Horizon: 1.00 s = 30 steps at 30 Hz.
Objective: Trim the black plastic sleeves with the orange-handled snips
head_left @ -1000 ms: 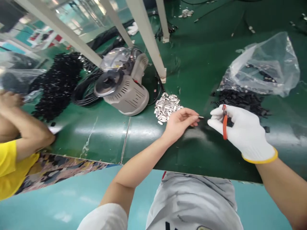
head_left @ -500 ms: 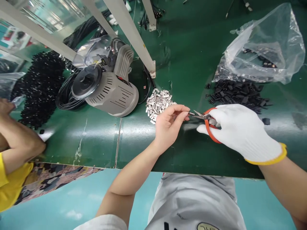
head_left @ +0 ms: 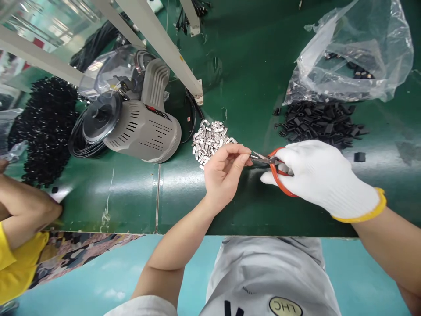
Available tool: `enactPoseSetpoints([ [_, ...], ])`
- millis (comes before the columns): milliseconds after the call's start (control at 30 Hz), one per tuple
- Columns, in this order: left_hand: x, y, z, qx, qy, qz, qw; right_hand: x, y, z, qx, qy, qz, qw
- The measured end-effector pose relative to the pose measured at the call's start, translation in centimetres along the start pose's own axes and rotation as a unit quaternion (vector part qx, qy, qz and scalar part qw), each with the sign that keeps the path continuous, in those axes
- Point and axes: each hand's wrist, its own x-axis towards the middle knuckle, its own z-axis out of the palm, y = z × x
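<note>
My left hand (head_left: pixel 223 175) pinches a small metal piece (head_left: pixel 252 159) between thumb and fingertips. My right hand (head_left: pixel 315 175), in a white knit glove with a yellow cuff, grips orange-handled pliers (head_left: pixel 278 175). Their steel jaws (head_left: pixel 261 159) meet the small piece just beyond my left fingertips, and the piece is partly hidden there. A heap of small silver metal parts (head_left: pixel 210 140) lies just above my left hand. A pile of black plastic parts (head_left: pixel 319 123) lies above my right hand, beneath a clear plastic bag (head_left: pixel 351 52).
A grey motorised machine (head_left: pixel 141 125) stands on the green workbench (head_left: pixel 108 197), beside coiled black cable (head_left: pixel 86 147) and a large black heap (head_left: pixel 46 127). White frame struts (head_left: pixel 154 44) cross above. At far left, a co-worker's forearm (head_left: pixel 28 204) and yellow sleeve (head_left: pixel 16 263) show.
The pliers have swung from upright to jaws pointing left, now at the small piece held in my left hand. My hands have drawn closer together, and the view has shifted.
</note>
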Motion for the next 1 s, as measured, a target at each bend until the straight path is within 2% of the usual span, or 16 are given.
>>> enactPoseSetpoints([
  [167, -0.1, 0.0, 0.4, -0.034, -0.014, -0.026, 0.999, -0.1, -0.3, -0.1, 0.004, -0.012, 0.000, 1.000],
  [467, -0.5, -0.8, 0.6, -0.103, -0.023, -0.028, 0.994, -0.9, -1.0, 0.8, -0.026, -0.009, -0.001, 1.000],
  [600, -0.5, -1.0, 0.7, -0.127, -0.026, -0.035, 0.991, -0.9, -1.1, 0.9, -0.027, -0.051, 0.017, 0.998],
  [700, -0.4, -0.9, 0.7, -0.131, -0.026, -0.042, 0.990, -0.5, -1.1, 0.6, 0.008, -0.098, 0.048, 0.994],
  [833, -0.1, -0.8, 0.5, -0.125, -0.030, -0.033, 0.991, 0.1, -0.9, -0.4, 0.135, -0.156, 0.091, 0.974],
  [900, -0.1, -0.7, 0.3, -0.110, -0.023, -0.023, 0.993, 0.3, -0.7, -0.9, 0.162, -0.158, 0.093, 0.969],
  [1000, 0.0, -0.5, 0.1, -0.095, -0.014, -0.011, 0.995, 0.3, -0.5, -1.1, 0.139, -0.134, 0.081, 0.978],
])
